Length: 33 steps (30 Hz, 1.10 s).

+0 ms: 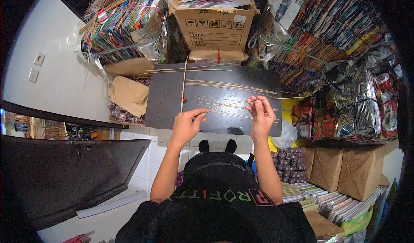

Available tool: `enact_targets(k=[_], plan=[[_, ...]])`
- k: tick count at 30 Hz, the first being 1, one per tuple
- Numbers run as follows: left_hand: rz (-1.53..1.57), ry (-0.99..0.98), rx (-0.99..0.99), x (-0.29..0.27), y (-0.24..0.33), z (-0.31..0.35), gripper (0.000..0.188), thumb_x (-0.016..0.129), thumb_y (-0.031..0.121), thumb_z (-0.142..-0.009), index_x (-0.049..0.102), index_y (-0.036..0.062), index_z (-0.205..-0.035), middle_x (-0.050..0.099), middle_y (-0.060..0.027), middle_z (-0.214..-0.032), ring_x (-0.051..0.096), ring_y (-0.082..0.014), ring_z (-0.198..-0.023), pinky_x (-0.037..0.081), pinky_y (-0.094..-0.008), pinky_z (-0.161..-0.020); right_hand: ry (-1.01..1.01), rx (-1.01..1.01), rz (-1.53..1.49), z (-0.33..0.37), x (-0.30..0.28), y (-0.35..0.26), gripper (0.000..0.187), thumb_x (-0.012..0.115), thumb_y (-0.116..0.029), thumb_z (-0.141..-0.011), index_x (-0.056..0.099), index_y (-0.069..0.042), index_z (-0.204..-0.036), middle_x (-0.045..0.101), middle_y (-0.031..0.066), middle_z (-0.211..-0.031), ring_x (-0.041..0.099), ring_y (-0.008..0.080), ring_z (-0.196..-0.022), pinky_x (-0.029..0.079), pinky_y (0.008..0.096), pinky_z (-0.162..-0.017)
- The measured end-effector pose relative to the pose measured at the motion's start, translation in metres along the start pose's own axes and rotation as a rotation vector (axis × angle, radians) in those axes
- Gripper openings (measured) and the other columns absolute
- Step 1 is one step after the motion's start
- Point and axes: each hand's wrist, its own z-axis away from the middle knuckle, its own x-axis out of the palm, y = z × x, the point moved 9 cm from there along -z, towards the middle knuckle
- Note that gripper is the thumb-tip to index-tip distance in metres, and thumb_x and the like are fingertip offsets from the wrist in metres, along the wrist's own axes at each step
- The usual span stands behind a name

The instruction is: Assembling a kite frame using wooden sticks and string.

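Note:
A thin tan bamboo stick (230, 104) stretches between my two hands above a dark tabletop (166, 87). My left hand (187, 126) pinches its left end between thumb and forefinger. Farther along, my right hand (262, 115) grips it with the fingertips, and the rest juts out to the right. Several similar sticks (233, 85) lie crosswise on the table beneath and beyond my hands. Another stick (184, 79) runs away from me, its near end by my left hand; whether they touch I cannot tell. Beside that stick sits a small red piece (184, 99).
Behind the table stands an open cardboard box (215, 29) full of flat sheets. Bundled, colourful packets are stacked at the far left (123, 27) and far right (327, 31). Brown paper packages (362, 169) stand at the near right; a dark panel (73, 174) is at left.

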Motion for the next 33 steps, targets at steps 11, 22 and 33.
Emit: enact_targets(k=[11,22,33], plan=[[-0.109,0.098,0.013,-0.006,-0.009,-0.002,0.023,0.062,0.011,-0.096,0.077,0.0068,-0.112,0.076,-0.0097,-0.082,0.072,-0.0179,-0.068,0.054,-0.0326,-0.063,-0.05,-0.004,0.092,0.009,-0.003,0.003,0.022,0.063,-0.008,-0.101,0.061,0.004,-0.12,0.071,0.0203,-0.113,0.073,0.0282,-0.102,0.065,0.0381,-0.081],[-0.372,0.058,0.327,-0.02,0.015,0.004,0.032,0.063,-0.001,-0.085,0.073,0.0119,-0.113,0.074,-0.0093,-0.096,0.068,-0.0314,-0.088,0.048,-0.0432,-0.077,-0.055,0.162,0.536,0.008,-0.04,-0.005,0.014,0.065,-0.012,-0.1,0.07,0.0,-0.107,0.074,0.0132,-0.092,0.072,0.0171,-0.084,0.058,0.0292,-0.071],[-0.478,0.103,0.4,-0.034,0.024,0.007,0.031,0.063,0.002,-0.085,0.073,0.0158,-0.11,0.073,-0.0055,-0.09,0.064,-0.0296,-0.079,0.043,-0.0414,-0.068,-0.423,-0.688,1.477,0.02,0.037,-0.072,0.023,0.071,-0.009,-0.086,0.078,-0.015,-0.107,0.074,0.0036,-0.091,0.068,0.0261,-0.102,0.04,0.0523,-0.108]])
